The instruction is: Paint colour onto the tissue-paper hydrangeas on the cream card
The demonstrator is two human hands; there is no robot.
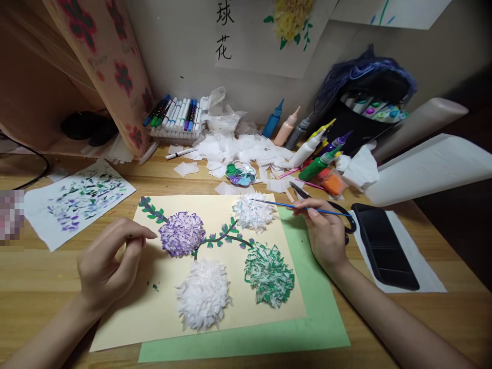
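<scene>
My right hand [326, 233] grips a thin blue paintbrush [321, 210], its tip over the white flower with light blue touches [253, 211] at the top of a cream sheet [154, 302]. My left hand [113, 256] is closed, fingers curled, beside the purple-edged flower [182, 233]; whether anything small is in it is hidden. A plain white flower [204, 294] sits at the bottom of the sheet and a green-edged one [269, 274] at the right. Painted branches [223, 237] with small leaves run between the flowers.
Behind the sheet stand a paint palette [241, 175], paper scraps [230, 148], markers [179, 114] and paint bottles [272, 120]. Black scissors [300, 190] lie near my right hand. A black tray [384, 246] is at the right, a paint-smeared paper [80, 200] at the left. Green paper [315, 328] lies underneath.
</scene>
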